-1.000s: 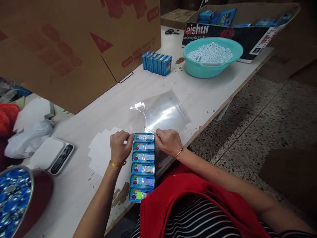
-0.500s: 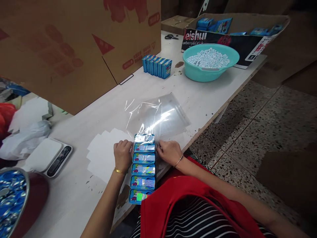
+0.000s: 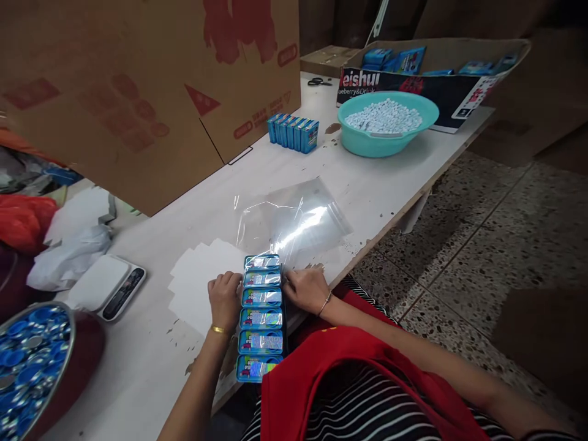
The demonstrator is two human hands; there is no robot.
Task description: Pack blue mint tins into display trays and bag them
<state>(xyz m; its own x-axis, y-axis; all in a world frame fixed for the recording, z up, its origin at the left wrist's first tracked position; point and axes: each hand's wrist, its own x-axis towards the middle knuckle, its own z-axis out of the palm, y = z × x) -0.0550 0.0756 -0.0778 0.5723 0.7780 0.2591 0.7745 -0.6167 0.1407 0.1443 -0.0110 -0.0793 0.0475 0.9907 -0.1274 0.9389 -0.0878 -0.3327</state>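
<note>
At the near left of the film (image 3: 312, 214), the left hand (image 3: 224, 301) curls beside the tins (image 3: 261, 298), fingertips hidden; the tins lie just nearside of the film, the last one partly covered by the apron (image 3: 316, 361); the right hand (image 3: 305, 290) bends in at the film's near side; the clear edges blur, so whether either hand pinches film I cannot tell; both sit farther down the row than a second ago; its long axis runs from film to apron.

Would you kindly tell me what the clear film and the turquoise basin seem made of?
Clear film: probably thin, glossy plastic, see-through with sharp, bright glare streaks.
Turquoise basin: likely moulded plastic with a soft sheen, judging by its smooth, evenly coloured wall.
</note>
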